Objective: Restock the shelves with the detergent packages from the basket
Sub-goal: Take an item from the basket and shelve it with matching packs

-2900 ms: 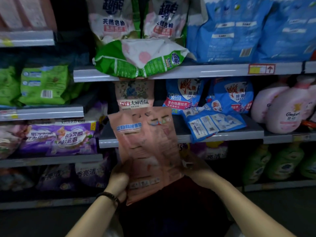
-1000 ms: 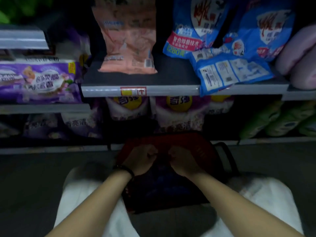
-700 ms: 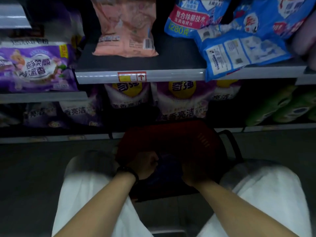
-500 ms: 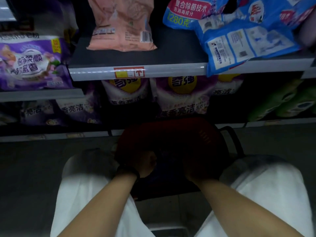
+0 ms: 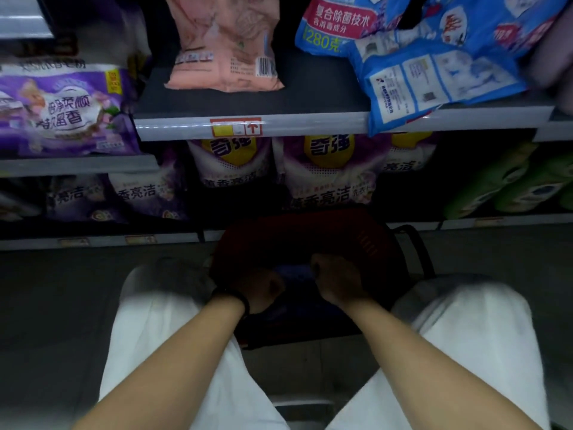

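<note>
Purple bags (image 5: 328, 169) are crowding the low shelf just beyond the red basket (image 5: 310, 240), and a blue pack (image 5: 434, 85) is overhanging the shelf lip (image 5: 310, 124) to the right, while bare dark shelf is lying open between it and the pink detergent package (image 5: 224, 45) standing far left. The basket is sitting on the floor between white-trousered knees, its black handle (image 5: 418, 252) folding down right. The left hand (image 5: 260, 290) and right hand (image 5: 336, 282) are reaching in with fingers curled around a dark blue something; whether they are gripping it, I cannot tell.
</note>
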